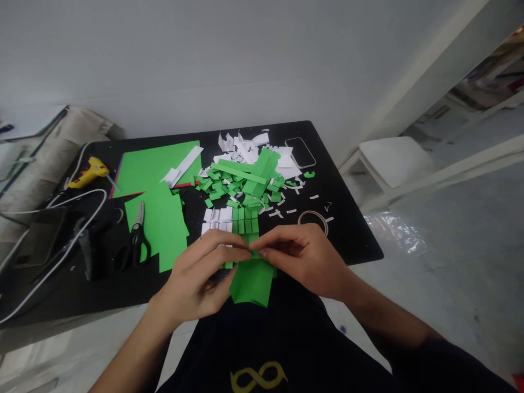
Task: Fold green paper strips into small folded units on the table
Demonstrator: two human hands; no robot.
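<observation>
Centrally, 2 bare hands meet over the near edge of a black table (352, 240). The left hand (202, 275) is closed in a pinch, thumb and forefinger pressed on the top edge of a folded green paper piece (251, 284). The right hand (307, 259) pinches the same edge from the other side, its fingertips touching those of the left. The piece hangs below both hands, partly over the table edge and partly over the person's dark lap.

Just beyond the fingertips lies a small grid of cut squares (231, 218), white on the left and green on the right, arranged in short rows. Farther back sits a loose heap of green scraps (241, 185) with longer green strips across it, and behind that a scatter of white offcuts (245, 143). A phone (300, 152) lies face up at the far right of the heap. A roll of tape (313, 218) lies flat near the right hand.

To the left, 2 green sheets occupy the table: a large far sheet (151, 164) and a nearer sheet (164, 234). Black-handled scissors (137, 240) rest on the nearer sheet's left edge. A yellow glue gun (88, 172) lies at the far left corner, and a white cable (61, 243) curves across that side. A white stool (393, 161) stands on the floor to the right of the table.
</observation>
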